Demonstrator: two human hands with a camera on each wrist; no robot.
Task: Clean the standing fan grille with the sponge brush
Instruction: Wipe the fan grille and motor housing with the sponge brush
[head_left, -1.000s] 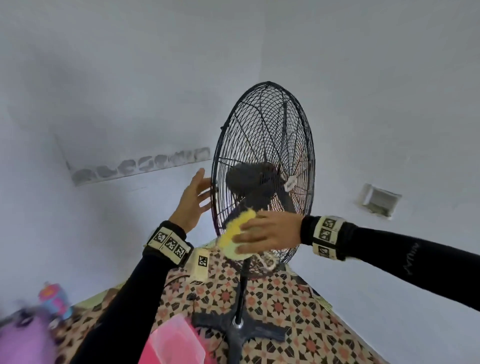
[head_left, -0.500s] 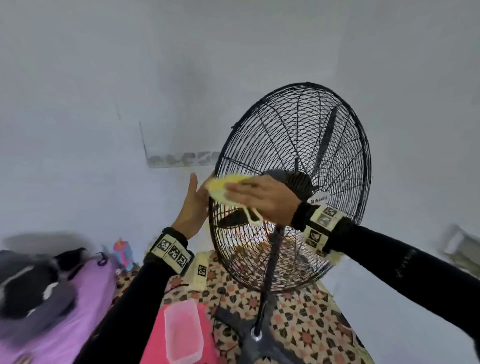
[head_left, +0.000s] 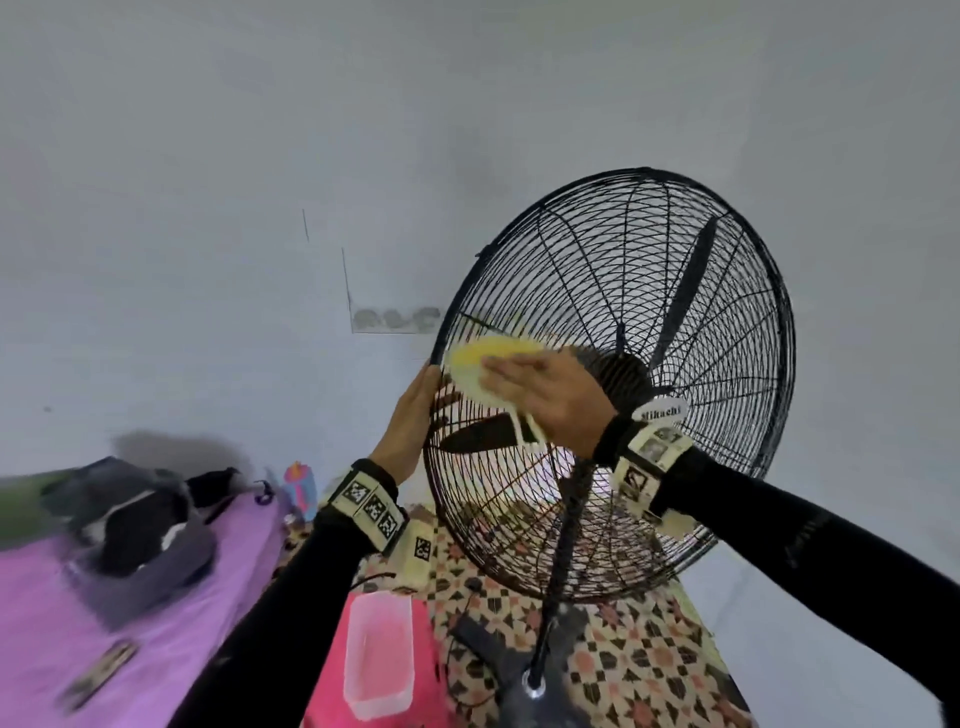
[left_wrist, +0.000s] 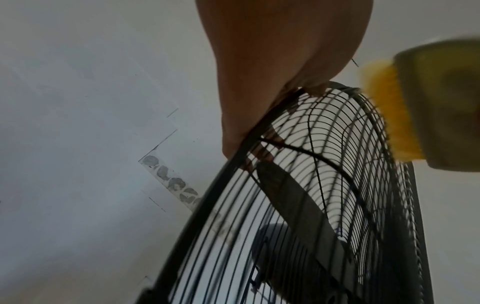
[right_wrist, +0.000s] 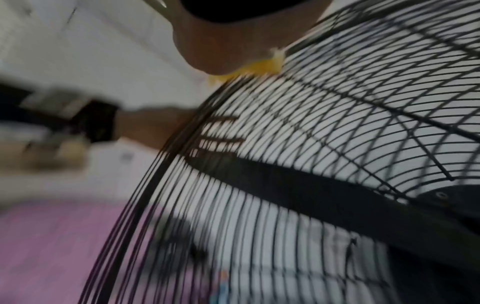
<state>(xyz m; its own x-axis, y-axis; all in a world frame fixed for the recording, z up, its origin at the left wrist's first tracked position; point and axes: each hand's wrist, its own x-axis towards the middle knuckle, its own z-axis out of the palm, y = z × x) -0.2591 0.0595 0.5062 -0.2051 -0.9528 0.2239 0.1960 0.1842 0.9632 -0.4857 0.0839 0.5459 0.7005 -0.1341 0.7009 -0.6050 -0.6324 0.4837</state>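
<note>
The black wire fan grille (head_left: 675, 322) stands tilted on its pole in front of a white wall. My right hand (head_left: 550, 395) holds the yellow sponge brush (head_left: 483, 364) flat against the upper-left front of the grille, left of the hub. My left hand (head_left: 421, 410) grips the grille's left rim just below the brush, with its fingers curled behind the wires. The left wrist view shows the left hand (left_wrist: 272, 61) on the rim of the fan grille (left_wrist: 337, 164) and the sponge brush (left_wrist: 389, 115) bristles-down on the wires. In the blurred right wrist view, the sponge brush (right_wrist: 259, 66) peeks from under my right hand (right_wrist: 221, 47).
The fan's pole (head_left: 563, 545) drops to a dark base (head_left: 535, 680) on a patterned mat (head_left: 649, 649). A clear pink container (head_left: 379, 654) lies beside the base. Purple bedding (head_left: 104, 623) with dark clothing (head_left: 135, 519) lies at the left, a small bottle (head_left: 300, 491) behind it.
My right hand has carried the sponge brush from below the hub up and left across the grille. My left hand has gone from open beside the rim to gripping it.
</note>
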